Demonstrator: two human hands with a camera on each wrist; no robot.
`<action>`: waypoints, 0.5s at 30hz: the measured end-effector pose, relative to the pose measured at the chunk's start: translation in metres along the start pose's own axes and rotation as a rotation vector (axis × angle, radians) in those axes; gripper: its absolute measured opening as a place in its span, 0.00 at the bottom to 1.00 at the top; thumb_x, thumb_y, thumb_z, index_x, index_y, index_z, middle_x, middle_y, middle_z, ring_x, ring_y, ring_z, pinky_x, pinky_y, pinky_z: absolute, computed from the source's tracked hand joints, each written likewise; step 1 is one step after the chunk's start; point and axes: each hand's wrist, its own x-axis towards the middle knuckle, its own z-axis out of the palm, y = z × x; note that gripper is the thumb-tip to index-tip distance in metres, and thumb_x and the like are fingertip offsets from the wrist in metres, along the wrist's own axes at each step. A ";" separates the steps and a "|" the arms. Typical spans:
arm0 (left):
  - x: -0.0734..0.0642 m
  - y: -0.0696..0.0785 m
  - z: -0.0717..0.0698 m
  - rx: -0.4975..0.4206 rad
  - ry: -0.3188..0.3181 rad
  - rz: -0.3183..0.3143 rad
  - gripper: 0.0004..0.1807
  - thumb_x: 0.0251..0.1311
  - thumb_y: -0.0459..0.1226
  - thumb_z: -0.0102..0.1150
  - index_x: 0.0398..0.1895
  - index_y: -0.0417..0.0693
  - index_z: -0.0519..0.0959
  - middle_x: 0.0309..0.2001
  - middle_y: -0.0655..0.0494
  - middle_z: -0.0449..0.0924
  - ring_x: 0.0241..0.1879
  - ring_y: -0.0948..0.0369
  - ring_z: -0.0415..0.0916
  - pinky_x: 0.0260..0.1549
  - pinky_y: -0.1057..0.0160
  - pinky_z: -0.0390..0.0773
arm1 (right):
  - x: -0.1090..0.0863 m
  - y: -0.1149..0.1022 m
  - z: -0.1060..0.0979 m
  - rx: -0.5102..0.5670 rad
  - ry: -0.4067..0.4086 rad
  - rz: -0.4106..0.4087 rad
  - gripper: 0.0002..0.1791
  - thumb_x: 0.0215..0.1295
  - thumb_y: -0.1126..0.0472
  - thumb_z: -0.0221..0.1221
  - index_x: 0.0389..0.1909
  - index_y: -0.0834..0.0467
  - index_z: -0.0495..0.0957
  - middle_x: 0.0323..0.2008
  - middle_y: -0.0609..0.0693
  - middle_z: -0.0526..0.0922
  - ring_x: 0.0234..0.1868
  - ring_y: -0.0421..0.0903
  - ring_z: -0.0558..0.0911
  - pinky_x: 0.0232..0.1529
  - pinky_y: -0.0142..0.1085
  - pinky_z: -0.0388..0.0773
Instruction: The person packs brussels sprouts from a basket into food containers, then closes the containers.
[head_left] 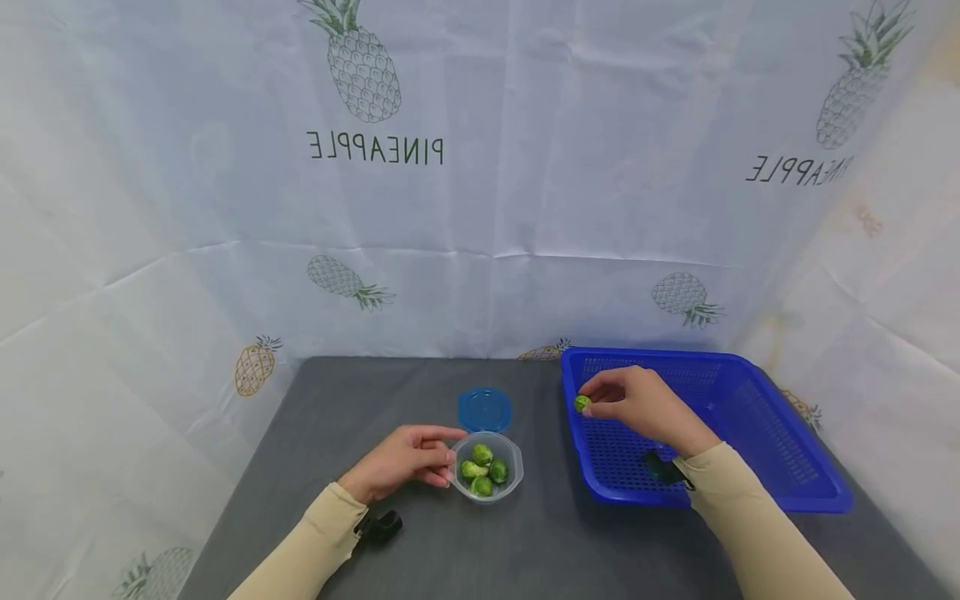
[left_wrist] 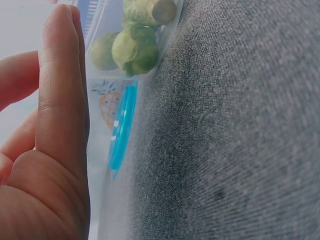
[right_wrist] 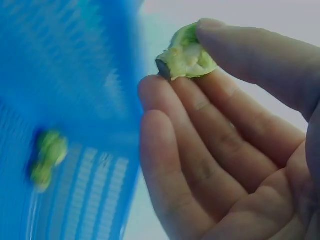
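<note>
My right hand [head_left: 637, 404] pinches a Brussels sprout [right_wrist: 187, 55] between thumb and fingertips, over the left side of a blue plastic basket [head_left: 795, 450]. More sprouts [right_wrist: 49, 157] lie inside that basket in the right wrist view; in the head view my hand and forearm hide them. On the left, my left hand [head_left: 408, 458] has its fingertips at the left rim of a small clear plastic bowl [head_left: 516, 475], with the fingers mostly straight. Several sprouts [head_left: 482, 455] fill the bowl, and the left wrist view shows them through its wall.
A blue lid [head_left: 485, 410] lies flat just behind the bowl. The dark grey table [head_left: 345, 400] ends at a hanging white cloth [head_left: 510, 208] printed with pineapples. The basket takes up most of the table's right side, its raised rim facing the bowl.
</note>
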 end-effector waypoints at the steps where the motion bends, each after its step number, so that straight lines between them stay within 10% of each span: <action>1: -0.001 0.000 -0.001 0.000 0.000 0.002 0.33 0.76 0.36 0.65 0.80 0.37 0.69 0.41 0.54 0.90 0.41 0.62 0.89 0.48 0.59 0.93 | 0.001 -0.007 0.004 0.007 0.002 -0.008 0.12 0.72 0.52 0.71 0.52 0.48 0.89 0.44 0.42 0.92 0.46 0.41 0.89 0.52 0.47 0.88; 15: -0.002 0.005 0.000 -0.017 0.020 -0.011 0.29 0.77 0.35 0.64 0.78 0.38 0.73 0.42 0.52 0.90 0.40 0.60 0.89 0.46 0.59 0.93 | 0.011 -0.070 0.101 0.161 -0.043 -0.106 0.11 0.70 0.55 0.73 0.51 0.49 0.89 0.43 0.42 0.91 0.42 0.39 0.88 0.44 0.36 0.88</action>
